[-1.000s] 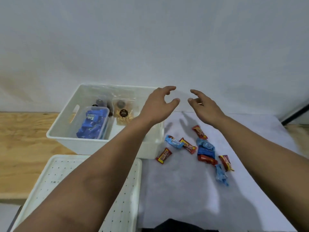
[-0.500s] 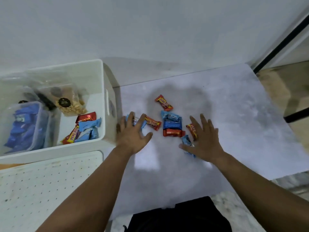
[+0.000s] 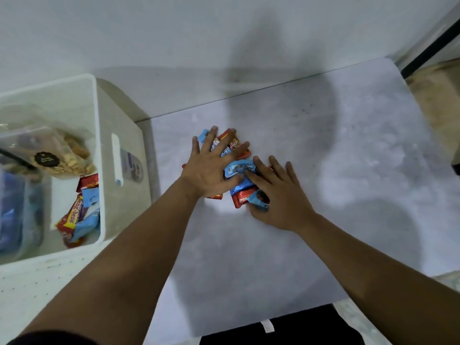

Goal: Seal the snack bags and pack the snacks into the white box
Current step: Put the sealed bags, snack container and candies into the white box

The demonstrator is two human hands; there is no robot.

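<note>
Several small snack packets, red and blue, lie bunched in one pile on the grey mat. My left hand lies flat on the pile's left side with its fingers spread. My right hand covers the right side, its thumb tucked under a blue packet and its fingers over the others. The white box stands at the left. It holds a clear bag of nuts, a few red and blue packets and a blurred clear bag of blue snacks.
A white perforated tray lies in front of the box at the bottom left. A white wall rises behind the mat. A wooden surface and a black bar are at the right edge.
Both hands came down from the air onto the mat and swept the scattered packets inward into one pile. The view has tilted down and to the right.
</note>
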